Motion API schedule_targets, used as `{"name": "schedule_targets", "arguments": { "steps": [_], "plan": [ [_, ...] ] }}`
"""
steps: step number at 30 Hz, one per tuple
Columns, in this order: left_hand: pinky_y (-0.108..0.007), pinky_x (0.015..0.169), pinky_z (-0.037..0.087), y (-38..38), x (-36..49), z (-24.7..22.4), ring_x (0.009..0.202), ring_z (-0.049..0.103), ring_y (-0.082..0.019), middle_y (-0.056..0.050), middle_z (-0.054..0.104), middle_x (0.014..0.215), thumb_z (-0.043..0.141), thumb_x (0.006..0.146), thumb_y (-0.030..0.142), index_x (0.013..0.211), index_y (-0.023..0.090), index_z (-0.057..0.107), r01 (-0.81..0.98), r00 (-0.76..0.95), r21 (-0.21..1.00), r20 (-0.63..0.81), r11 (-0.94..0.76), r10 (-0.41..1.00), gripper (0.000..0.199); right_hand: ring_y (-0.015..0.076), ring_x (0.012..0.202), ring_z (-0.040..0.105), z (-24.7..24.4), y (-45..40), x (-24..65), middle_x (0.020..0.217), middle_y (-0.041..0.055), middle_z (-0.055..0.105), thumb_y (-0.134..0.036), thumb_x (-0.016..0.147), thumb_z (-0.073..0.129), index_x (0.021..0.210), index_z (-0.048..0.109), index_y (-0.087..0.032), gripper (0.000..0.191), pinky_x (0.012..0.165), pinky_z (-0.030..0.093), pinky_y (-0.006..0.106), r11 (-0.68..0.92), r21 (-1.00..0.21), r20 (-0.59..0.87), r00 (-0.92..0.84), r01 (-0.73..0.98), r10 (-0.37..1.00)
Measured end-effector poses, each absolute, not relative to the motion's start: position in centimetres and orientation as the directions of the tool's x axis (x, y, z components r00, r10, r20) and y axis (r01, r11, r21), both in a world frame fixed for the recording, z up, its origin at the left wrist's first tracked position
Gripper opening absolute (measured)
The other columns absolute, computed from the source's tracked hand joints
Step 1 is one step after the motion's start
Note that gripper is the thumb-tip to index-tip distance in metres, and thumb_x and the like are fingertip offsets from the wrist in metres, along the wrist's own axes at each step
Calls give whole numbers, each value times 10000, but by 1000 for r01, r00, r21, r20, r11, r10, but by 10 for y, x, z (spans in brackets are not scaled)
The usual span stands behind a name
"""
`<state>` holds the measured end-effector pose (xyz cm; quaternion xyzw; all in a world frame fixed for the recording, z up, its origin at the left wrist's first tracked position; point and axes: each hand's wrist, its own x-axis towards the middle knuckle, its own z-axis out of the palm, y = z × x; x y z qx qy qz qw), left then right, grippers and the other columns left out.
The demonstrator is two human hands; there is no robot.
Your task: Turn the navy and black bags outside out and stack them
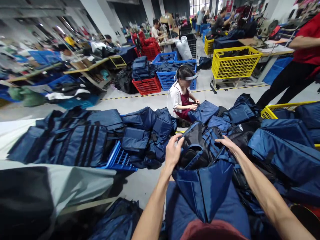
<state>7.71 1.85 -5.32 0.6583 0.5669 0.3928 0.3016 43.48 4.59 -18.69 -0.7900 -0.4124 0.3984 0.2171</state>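
A navy blue bag (203,183) with black lining and straps rests in front of my body, its upper part gathered and partly open. At the bag's upper left edge, my left hand (174,148) pinches the fabric between thumb and fingers. On the opposite side, my right hand (227,142) has its fingers closed on the bag's upper right edge. More navy fabric (232,210) lies beneath the bag, over my lap.
Navy bags (87,143) are piled at the left, beside a blue crate (120,158). Other bags (282,153) crowd the right. A seated person (183,100) handles navy fabric ahead. A yellow crate (236,63) stands beyond; a person in red is at the right edge.
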Motion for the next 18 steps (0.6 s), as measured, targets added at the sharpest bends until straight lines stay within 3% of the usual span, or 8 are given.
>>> {"name": "schedule_targets", "arguments": {
  "steps": [2,4,7,10,13,15,18],
  "plan": [
    [-451,1286,424,2,99,-38,1490,580,-290,-107,653,1568,757,976,475,1444,279,681,534,232,805,156,-260,960,514,316,1227,740,-183,40,430,1355,230,752,-459,884,804,1507,631,-67,756,1024,584,364,-583,-655,-461,358,480,812],
    [-524,1345,334,-14,120,-34,1647,386,-365,-156,468,1740,909,842,470,1601,276,573,615,360,738,51,-278,931,852,324,1200,748,-174,35,428,1259,220,788,-457,882,801,1380,719,-66,638,1009,578,360,-603,-628,-461,389,492,798],
    [-655,1343,273,-34,135,-39,1718,123,-468,-173,196,1855,976,761,450,1720,324,421,717,396,647,-72,-259,916,1115,360,1254,726,-155,23,431,1269,223,785,-505,913,764,1319,757,-98,575,1052,552,403,-612,-588,-423,444,529,790],
    [-647,1347,278,-53,124,-50,1725,80,-458,-99,74,1885,915,820,346,1721,413,401,713,431,619,-16,-330,902,1039,402,1309,695,-135,-1,435,1352,229,755,-604,976,672,1338,758,-136,598,1085,524,451,-590,-571,-360,471,571,805],
    [-546,1363,312,-80,98,-71,1733,130,-386,-87,43,1889,808,863,222,1766,397,290,672,462,644,21,-366,886,1056,413,1298,697,-116,-27,435,1346,230,757,-658,1016,583,1348,756,-145,635,1049,528,450,-541,-593,-252,501,597,828],
    [-533,1351,345,-101,81,-90,1709,246,-373,-128,131,1875,761,884,200,1788,355,225,679,461,662,-48,-318,886,1062,395,1266,710,-101,-43,432,1302,222,775,-663,1021,560,1331,762,-151,632,1008,535,429,-496,-630,-160,525,598,836],
    [-593,1348,331,-123,67,-107,1650,383,-389,-171,373,1791,722,933,229,1723,297,423,707,490,660,-199,-253,849,847,371,1169,735,-76,-57,424,1218,208,797,-689,1006,559,1272,774,-164,626,921,535,405,-420,-672,-37,539,610,842]
  ]
}}
